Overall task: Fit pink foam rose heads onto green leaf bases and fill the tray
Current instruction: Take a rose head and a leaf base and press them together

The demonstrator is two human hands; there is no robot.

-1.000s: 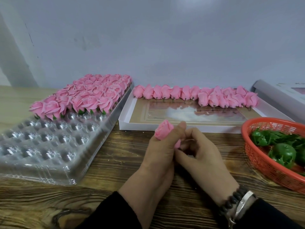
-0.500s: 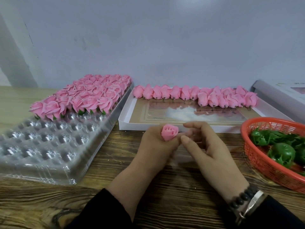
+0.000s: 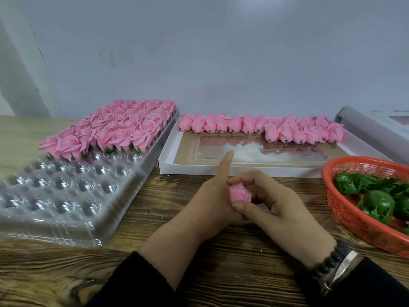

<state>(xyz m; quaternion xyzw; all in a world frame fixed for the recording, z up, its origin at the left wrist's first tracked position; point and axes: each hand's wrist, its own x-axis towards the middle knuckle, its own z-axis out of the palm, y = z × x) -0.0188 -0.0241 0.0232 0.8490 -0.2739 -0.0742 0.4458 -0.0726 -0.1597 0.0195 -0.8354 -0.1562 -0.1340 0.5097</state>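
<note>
Both hands, left [image 3: 212,196] and right [image 3: 281,207], pinch a pink foam rose [image 3: 240,193] at near centre. Far-left clear dimpled tray [image 3: 66,196] is half-filled with roses; right red mesh basket [image 3: 345,209] holds green bases [image 3: 376,204].

Item count, tabletop [image 3: 137,251]
Trays [image 3: 66,209]: 1. Boxes [image 3: 170,158]: 1. Baskets [image 3: 345,209]: 1. Held rose heads [image 3: 240,192]: 1. Hands: 2.

Head-worn view, forward and down, close over wooden table [image 3: 141,220]
</note>
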